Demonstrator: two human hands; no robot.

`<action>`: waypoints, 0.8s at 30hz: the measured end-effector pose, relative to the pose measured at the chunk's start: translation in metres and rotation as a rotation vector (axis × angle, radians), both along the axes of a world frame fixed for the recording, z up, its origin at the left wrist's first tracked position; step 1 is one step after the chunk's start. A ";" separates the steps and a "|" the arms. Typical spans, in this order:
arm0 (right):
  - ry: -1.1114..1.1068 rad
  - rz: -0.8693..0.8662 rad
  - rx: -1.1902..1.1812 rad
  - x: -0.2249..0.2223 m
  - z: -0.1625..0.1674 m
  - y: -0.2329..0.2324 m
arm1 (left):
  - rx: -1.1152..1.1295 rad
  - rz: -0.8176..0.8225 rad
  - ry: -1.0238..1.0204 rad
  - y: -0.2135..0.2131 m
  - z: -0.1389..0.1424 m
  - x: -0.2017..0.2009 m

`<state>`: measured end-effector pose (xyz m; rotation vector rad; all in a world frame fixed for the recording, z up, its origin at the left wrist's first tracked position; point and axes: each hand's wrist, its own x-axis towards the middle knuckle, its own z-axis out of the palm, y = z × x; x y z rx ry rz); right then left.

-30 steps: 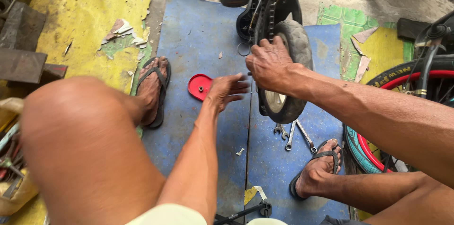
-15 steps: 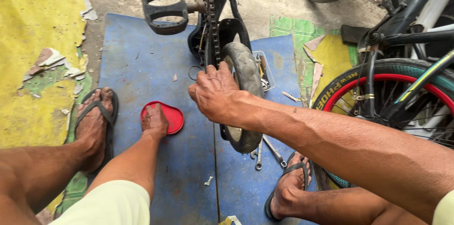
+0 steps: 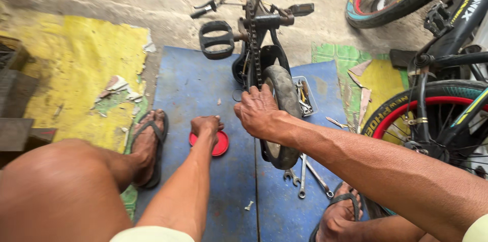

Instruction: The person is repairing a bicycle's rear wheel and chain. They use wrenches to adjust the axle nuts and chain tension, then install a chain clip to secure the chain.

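While right hand (image 3: 259, 112) grips tyre (image 3: 282, 115) (knuckles up), left hand (image 3: 206, 125) dips into red lid (image 3: 221, 145).

Matt rubber tyre (image 3: 285, 100) — glossy plastic lid (image 3: 220, 145)

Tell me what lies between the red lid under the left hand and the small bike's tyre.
In the head view, only bare blue mat lies between the red lid under the left hand and the tyre that the right hand grips.
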<state>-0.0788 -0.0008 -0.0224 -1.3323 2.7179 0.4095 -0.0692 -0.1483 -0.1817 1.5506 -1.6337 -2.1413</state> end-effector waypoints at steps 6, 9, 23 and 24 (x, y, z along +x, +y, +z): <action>0.018 -0.059 0.012 0.005 -0.004 -0.001 | 0.133 0.022 0.148 0.010 0.040 0.004; 0.000 -0.104 0.032 0.005 -0.005 -0.004 | 0.142 0.052 0.144 0.020 0.043 0.011; -0.033 -0.145 0.074 0.007 0.003 -0.008 | 0.170 -0.045 0.299 0.052 0.053 0.027; -0.029 -0.140 0.074 0.007 0.002 -0.008 | 0.163 -0.094 0.304 0.052 0.053 0.027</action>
